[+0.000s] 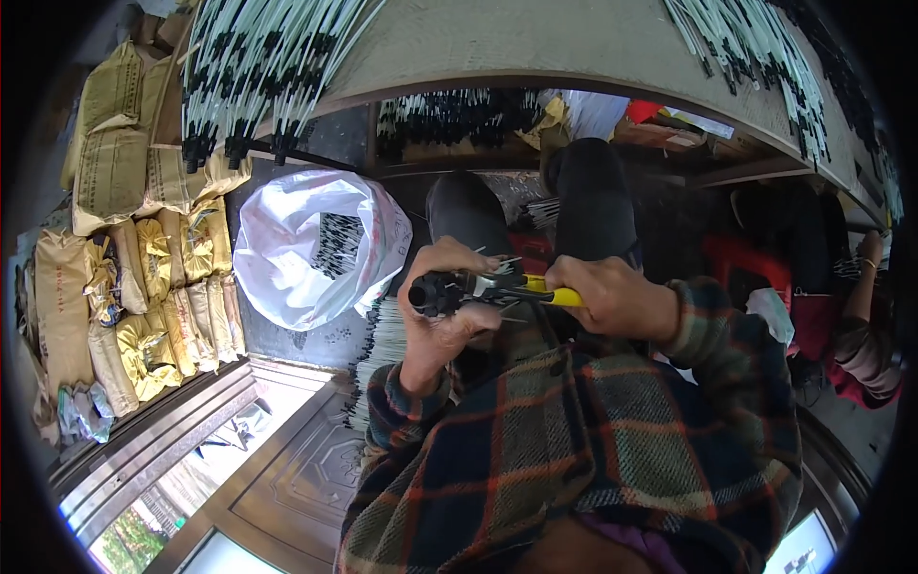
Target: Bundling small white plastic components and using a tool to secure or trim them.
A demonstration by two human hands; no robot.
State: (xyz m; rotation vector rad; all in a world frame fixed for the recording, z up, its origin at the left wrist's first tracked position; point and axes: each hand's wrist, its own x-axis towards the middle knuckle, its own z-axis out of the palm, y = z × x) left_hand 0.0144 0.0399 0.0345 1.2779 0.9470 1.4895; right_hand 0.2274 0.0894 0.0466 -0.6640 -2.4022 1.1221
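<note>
Brown paper-wrapped packages [113,177] stack left of an open white plastic sack [273,225], probably kept close for easy reach. Over the lap, the left hand's [432,335] fingers curl around a black round-ended bundle [438,293], seemingly steadying it against yellow-handled pliers [564,298], clasped in the right hand's [612,297] closed fingers; ahead, the grey counter [516,43] limits forward room; rightward, a red plastic stool [751,260] crowds the elbow.

A plaid jacket [650,421] fills the lower centre of the frame, its large checks navy, grey-green and cream, crossed by orange-red lines. A dark button [558,367] sits on its front. Purple cloth [639,540] shows near the bottom edge; dark trousers [598,206] appear at upper centre.
</note>
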